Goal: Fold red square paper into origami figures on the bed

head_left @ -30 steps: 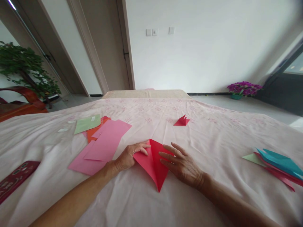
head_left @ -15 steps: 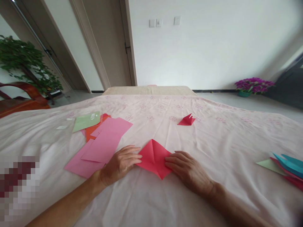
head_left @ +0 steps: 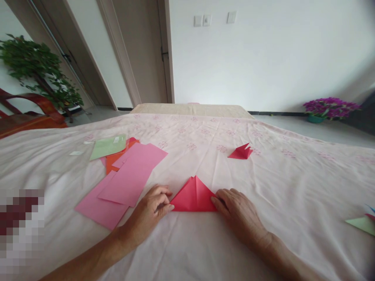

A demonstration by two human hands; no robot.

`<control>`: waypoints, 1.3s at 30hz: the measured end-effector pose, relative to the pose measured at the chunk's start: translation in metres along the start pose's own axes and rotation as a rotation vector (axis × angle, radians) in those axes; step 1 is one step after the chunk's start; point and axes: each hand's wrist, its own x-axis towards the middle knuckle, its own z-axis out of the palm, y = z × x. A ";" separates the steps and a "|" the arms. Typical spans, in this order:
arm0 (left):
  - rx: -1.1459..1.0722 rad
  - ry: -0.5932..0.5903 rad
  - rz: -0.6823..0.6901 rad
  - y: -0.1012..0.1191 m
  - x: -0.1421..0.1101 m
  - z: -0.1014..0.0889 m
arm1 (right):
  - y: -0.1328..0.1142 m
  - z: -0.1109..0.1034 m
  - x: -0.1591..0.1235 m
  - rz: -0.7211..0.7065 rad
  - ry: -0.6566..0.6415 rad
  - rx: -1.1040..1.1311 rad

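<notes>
A red sheet of paper (head_left: 193, 199), folded into a triangle with its peak pointing away from me, lies on the tablecloth in front of me. My left hand (head_left: 156, 203) pinches its left corner between thumb and fingers. At the right corner, my right hand (head_left: 234, 205) grips the paper with the thumb on top; its fingertips are partly hidden. Farther back and to the right stands a small folded red paper piece (head_left: 240, 152) with raised points.
Pink paper sheets (head_left: 125, 175) overlap on the left, with orange paper (head_left: 113, 162) and a light green packet (head_left: 108, 146) behind them. Folded green paper (head_left: 361, 225) sits at the right edge. The wrinkled floral tablecloth (head_left: 187, 249) covers the table.
The red paper's near corner has been folded up and away, turning the diamond into a triangle. Both hands have shifted to its side corners. The view has turned slightly left.
</notes>
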 end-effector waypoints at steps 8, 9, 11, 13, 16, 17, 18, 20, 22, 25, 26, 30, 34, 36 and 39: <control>0.128 0.042 0.015 0.004 -0.005 0.004 | 0.001 0.002 0.008 0.023 -0.005 -0.018; 0.144 0.044 0.022 0.005 -0.006 0.004 | 0.001 0.003 0.009 0.025 -0.004 -0.014; 0.168 0.040 0.035 0.007 -0.006 0.004 | 0.002 0.003 0.011 0.027 0.002 -0.011; 0.192 0.040 0.049 0.009 -0.006 0.004 | 0.003 0.004 0.013 0.025 0.009 -0.008; 0.238 0.058 0.058 0.009 -0.006 0.006 | 0.005 0.004 0.016 0.027 0.006 0.001; 0.254 0.066 0.059 0.009 -0.005 0.006 | 0.005 0.004 0.016 0.031 0.002 0.003; 0.268 0.071 0.061 0.008 -0.005 0.007 | 0.005 0.004 0.017 0.035 0.000 0.003; 0.293 0.078 0.070 0.008 -0.004 0.007 | 0.004 0.004 0.017 0.044 0.002 -0.001; 0.314 0.083 0.078 0.008 -0.002 0.007 | 0.003 0.005 0.018 0.049 0.013 -0.008; 0.345 0.085 0.087 0.008 0.000 0.007 | 0.002 0.006 0.018 0.054 0.040 -0.032; 0.355 0.085 0.091 0.007 0.001 0.007 | 0.001 0.006 0.018 0.055 0.047 -0.039; 0.387 0.086 0.108 0.007 0.002 0.007 | 0.000 0.006 0.020 0.062 0.066 -0.045; 0.412 0.073 0.092 0.009 0.003 0.006 | 0.000 0.006 0.021 0.079 0.058 -0.041; 0.433 0.064 0.089 0.010 0.004 0.006 | 0.000 0.005 0.021 0.087 0.050 -0.041; 0.497 0.036 0.089 0.011 0.005 0.006 | 0.000 0.005 0.022 0.093 0.041 -0.047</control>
